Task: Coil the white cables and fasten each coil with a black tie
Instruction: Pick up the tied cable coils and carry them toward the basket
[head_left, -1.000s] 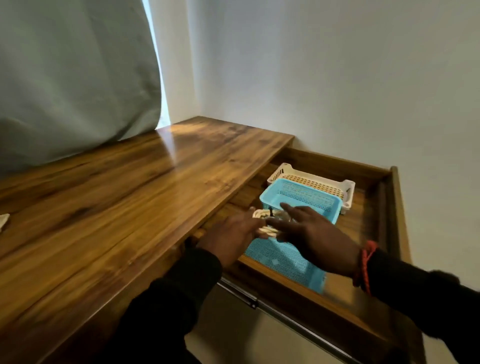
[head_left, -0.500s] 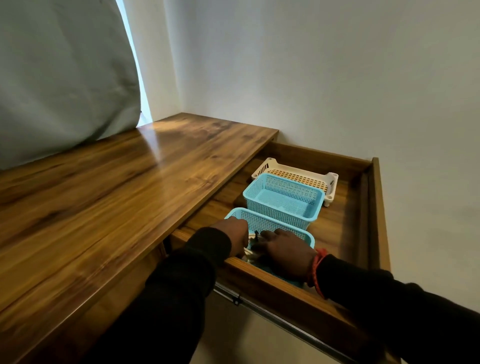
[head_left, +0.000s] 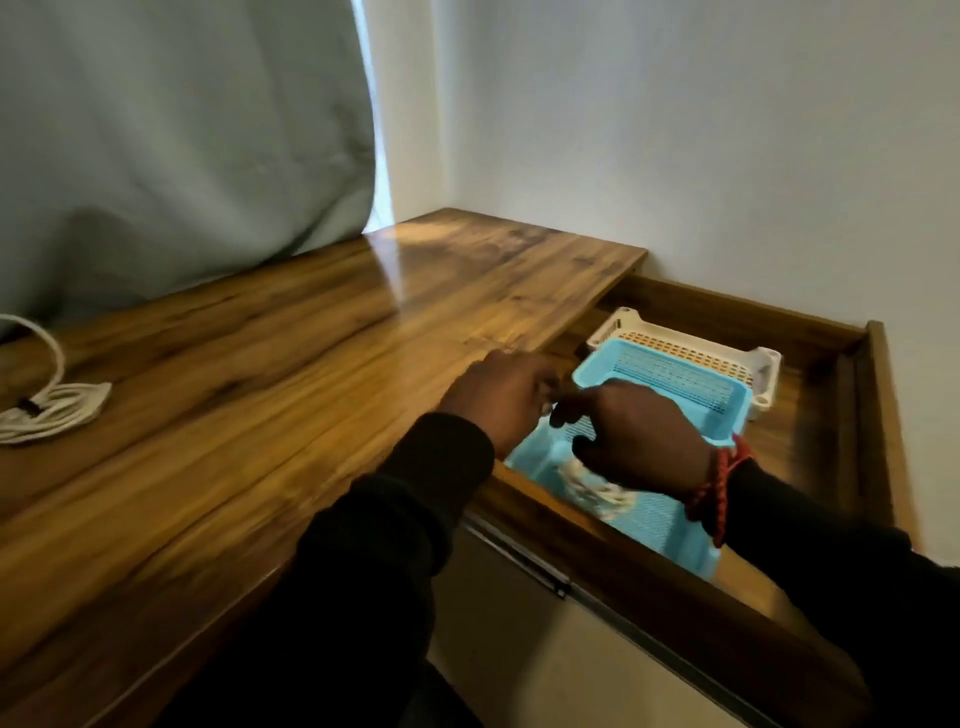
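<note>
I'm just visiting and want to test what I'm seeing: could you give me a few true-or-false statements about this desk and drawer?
1. The wooden drawer is open. True.
2. A coiled white cable lies on the wooden desktop. True.
3. Both hands rest on the desktop. False: the left hand and right hand are over the near blue plastic basket.
4. The white plastic basket sits nearest the person. False: it is farthest back.

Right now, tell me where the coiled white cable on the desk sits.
In the head view, the coiled white cable lies at the far left edge on the wooden desktop, below the grey curtain.
</note>
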